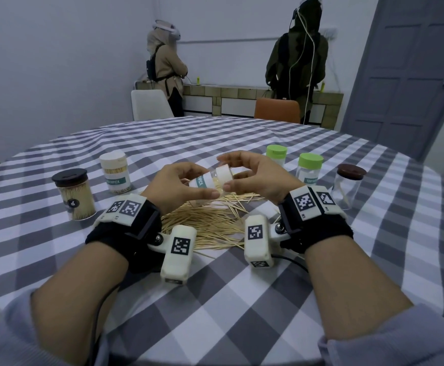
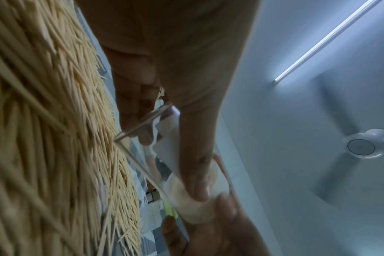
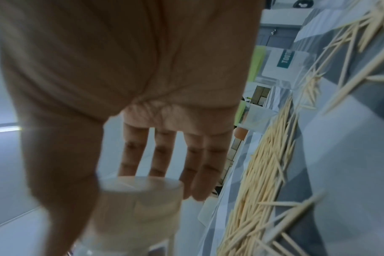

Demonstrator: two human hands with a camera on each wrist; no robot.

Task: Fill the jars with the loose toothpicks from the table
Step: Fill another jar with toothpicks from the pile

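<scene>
I hold a clear toothpick jar (image 1: 202,184) with a teal label, tilted on its side above the pile of loose toothpicks (image 1: 210,223). My left hand (image 1: 206,180) grips the jar's body between thumb and fingers. My right hand (image 1: 226,170) pinches the jar's white cap (image 1: 223,178), thumb below and fingers arched over it. A few toothpicks show inside, near the neck. In the left wrist view my thumb lies along the jar (image 2: 164,147) down to the cap (image 2: 197,204), with the pile (image 2: 55,121) beside it. The right wrist view has the cap (image 3: 140,199) in front of my fingers.
On the checked tablecloth (image 1: 215,299), a full black-lidded jar (image 1: 74,196) and a full white-capped jar (image 1: 115,173) stand left. Two green-capped jars (image 1: 276,154) (image 1: 310,167) and a nearly empty brown-lidded jar (image 1: 350,186) stand right. Two people stand at the far counter behind two chairs.
</scene>
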